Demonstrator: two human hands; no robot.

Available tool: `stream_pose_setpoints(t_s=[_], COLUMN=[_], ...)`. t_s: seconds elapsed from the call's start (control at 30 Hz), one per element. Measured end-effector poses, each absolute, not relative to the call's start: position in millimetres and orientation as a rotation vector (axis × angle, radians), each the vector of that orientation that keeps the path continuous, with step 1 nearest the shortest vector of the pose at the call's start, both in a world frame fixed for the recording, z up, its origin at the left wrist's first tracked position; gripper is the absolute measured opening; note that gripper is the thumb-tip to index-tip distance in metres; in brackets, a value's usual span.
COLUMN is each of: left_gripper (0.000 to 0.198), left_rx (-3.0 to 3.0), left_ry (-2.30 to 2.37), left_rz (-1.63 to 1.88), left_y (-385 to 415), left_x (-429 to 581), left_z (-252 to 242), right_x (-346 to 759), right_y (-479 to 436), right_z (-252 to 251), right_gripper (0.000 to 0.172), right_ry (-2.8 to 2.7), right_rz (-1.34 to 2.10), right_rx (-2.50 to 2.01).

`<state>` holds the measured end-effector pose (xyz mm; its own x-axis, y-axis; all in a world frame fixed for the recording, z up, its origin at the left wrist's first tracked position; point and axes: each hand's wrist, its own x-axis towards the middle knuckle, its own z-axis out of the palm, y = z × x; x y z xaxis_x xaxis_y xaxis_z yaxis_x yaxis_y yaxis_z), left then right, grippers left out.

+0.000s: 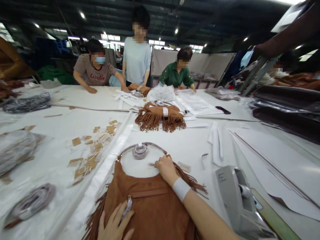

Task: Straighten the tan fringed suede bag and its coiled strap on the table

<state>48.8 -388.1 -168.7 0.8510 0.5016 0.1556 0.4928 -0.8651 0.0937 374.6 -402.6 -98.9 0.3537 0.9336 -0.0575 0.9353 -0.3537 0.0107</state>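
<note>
A brown suede handbag (147, 200) with fringed sides lies flat on the white table before me. My left hand (115, 221) rests on its lower left, fingers apart, beside a zipper pull (127, 206) wrapped in plastic. At the upper right edge of the bag, below the base of the wrapped handle (156, 146), my right hand (166, 168) is closed with its fingers curled. A small thin end sticks out past those fingertips; what it belongs to is hidden. Inside the handle's arc sits a coiled wrapped strap (140, 151). A pale tag (184, 166) lies by the right fringe.
Brown tags (93, 151) with strings are scattered at left, near another coiled strap (32, 201). A grey tape dispenser (237, 196) stands at right. Ahead lies a folded fringed bag (161, 116). Several co-workers (137, 60) are at the table's far side.
</note>
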Motion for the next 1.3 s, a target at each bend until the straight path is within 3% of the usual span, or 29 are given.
stream_pose_setpoints(t_s=[0.23,0.4,0.47,0.6,0.67,0.9,1.03,1.3], left_gripper=[0.042,0.038,0.047,0.089,0.085,0.054,0.054,0.051], left_rx=[2.794,2.818,2.9,3.002,2.981,2.585,2.547,2.691], left_ry=[0.787,0.834,0.749,0.329,0.313,0.361,0.357,0.372], left_rz=[0.092,0.2,0.31,0.228,0.114,-0.293,-0.35,-0.244], left_y=[-367.8,-380.8,-399.4,-432.3,-434.4,-391.4,-391.7,-388.2], left_x=[73.1,67.0,57.6,44.8,47.3,83.8,86.2,78.2], left_z=[-121.2,-93.6,-86.6,-93.6,-101.7,-83.3,-83.4,-144.2], right_x=[390.4,340.0,311.8,279.7,282.3,316.5,293.8,243.6], right_y=[-393.5,-480.4,-532.3,-601.9,-607.1,-564.5,-592.2,-682.0], right_z=[-68.8,-29.1,-37.4,-82.7,-102.7,-108.7,-97.5,-106.6], right_gripper=[0.032,0.038,0.039,0.059,0.06,0.034,0.038,0.047], right_ry=[1.83,2.048,2.218,2.335,2.344,2.361,2.244,2.13], right_rz=[0.009,0.144,0.214,0.17,0.163,0.147,0.253,0.11], right_rx=[2.781,2.807,2.73,2.442,2.361,2.446,2.563,2.706])
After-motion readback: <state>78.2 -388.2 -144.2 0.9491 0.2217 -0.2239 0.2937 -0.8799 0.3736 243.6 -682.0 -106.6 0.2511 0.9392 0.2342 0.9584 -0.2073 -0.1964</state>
